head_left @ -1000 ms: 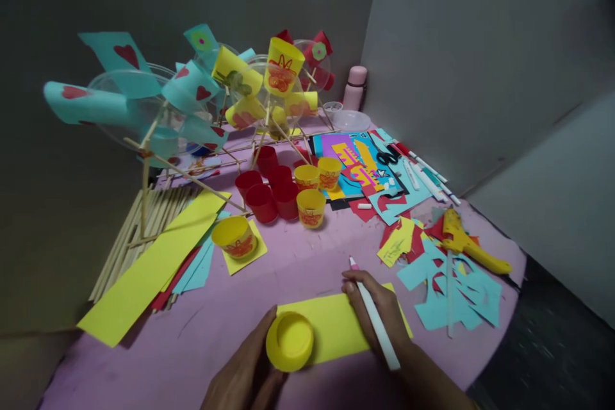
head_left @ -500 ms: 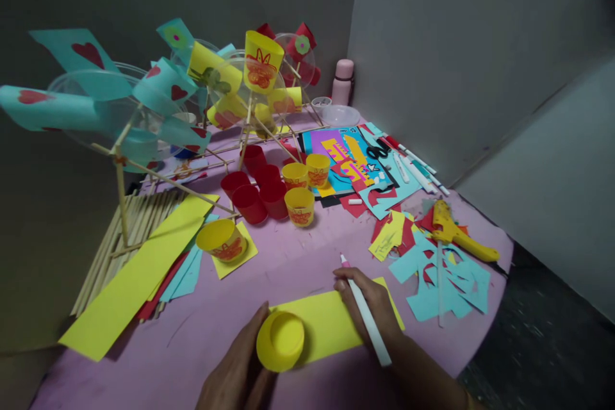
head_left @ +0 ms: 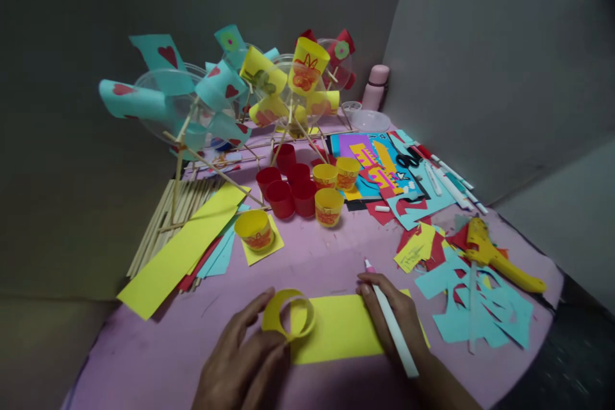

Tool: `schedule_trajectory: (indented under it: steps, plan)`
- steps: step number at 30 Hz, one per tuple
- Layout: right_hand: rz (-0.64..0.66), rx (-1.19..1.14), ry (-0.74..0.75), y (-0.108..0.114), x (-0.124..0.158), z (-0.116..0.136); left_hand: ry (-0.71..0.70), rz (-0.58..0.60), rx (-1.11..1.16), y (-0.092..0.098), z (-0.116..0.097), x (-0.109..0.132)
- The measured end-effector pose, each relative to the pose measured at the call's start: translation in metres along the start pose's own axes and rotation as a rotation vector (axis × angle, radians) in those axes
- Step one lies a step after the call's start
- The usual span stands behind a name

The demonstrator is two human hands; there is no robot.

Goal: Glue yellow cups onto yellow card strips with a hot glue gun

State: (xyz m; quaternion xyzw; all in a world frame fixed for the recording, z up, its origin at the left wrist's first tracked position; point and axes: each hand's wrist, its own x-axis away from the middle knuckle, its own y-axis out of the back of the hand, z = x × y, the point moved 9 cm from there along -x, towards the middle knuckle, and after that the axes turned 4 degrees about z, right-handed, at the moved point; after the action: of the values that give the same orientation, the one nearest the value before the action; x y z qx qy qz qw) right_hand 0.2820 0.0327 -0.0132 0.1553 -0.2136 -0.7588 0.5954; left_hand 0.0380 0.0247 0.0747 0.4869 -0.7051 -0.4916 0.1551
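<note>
My left hand rests at the left end of a yellow paper strip that lies flat on the pink table. Its fingers hold the strip's rolled-up end, a yellow paper loop. My right hand presses the strip's right half with its fingertips and grips a white marker whose pink tip points away from me.
Several red cups and yellow cups stand mid-table, one yellow cup nearer. Paper pinwheels on sticks rise behind. A long yellow strip and sticks lie left. Paper scraps, a yellow glue gun, scissors and markers lie right.
The rolled yellow end under my left hand has loosened from a closed cup-like roll into an open loop. The view has shifted, so everything sits further right. My right hand keeps the marker.
</note>
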Motion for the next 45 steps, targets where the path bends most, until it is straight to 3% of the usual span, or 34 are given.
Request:
schedule_trajectory:
  steps: [3,5,9,14,17,21,25,28,31,35,40,45]
  plan:
    - [0.001,0.006,-0.002,0.001,0.001,0.001,0.023,-0.142,-0.014,0.024,0.006,-0.005]
    - [0.004,0.011,-0.002,0.001,0.002,0.002,-0.029,-0.167,-0.001,0.026,0.000,-0.018]
    - [0.003,0.022,0.010,0.000,0.004,0.004,-0.077,-0.251,0.007,0.011,-0.009,-0.059]
    - [-0.011,0.032,0.038,0.000,0.004,0.008,-0.012,-0.146,-0.043,-0.027,0.004,-0.098]
    - [-0.015,0.032,0.030,0.000,0.003,0.007,0.002,-0.161,-0.077,-0.029,0.008,-0.090]
    - [-0.020,-0.003,-0.028,0.003,0.007,-0.003,-0.018,-0.234,-0.048,-0.015,0.008,-0.051]
    - [-0.060,-0.101,0.074,0.010,0.020,0.012,-0.112,0.076,0.018,-0.039,0.009,-0.018]
    - [0.002,-0.178,0.081,-0.006,0.031,0.026,-0.073,0.266,0.010,-0.062,0.020,-0.003]
    - [0.124,-0.277,-0.095,-0.040,0.040,0.024,-0.005,0.351,0.012,-0.074,0.028,0.001]
    - [0.270,-0.269,-0.057,-0.074,0.043,0.036,0.061,0.372,0.043,-0.077,0.032,-0.001]
    - [0.220,-0.104,0.062,-0.070,0.038,0.041,0.019,0.314,0.066,-0.076,0.033,-0.001]
    - [0.204,-0.072,0.055,-0.071,0.040,0.029,0.006,0.296,0.051,-0.076,0.033,-0.003]
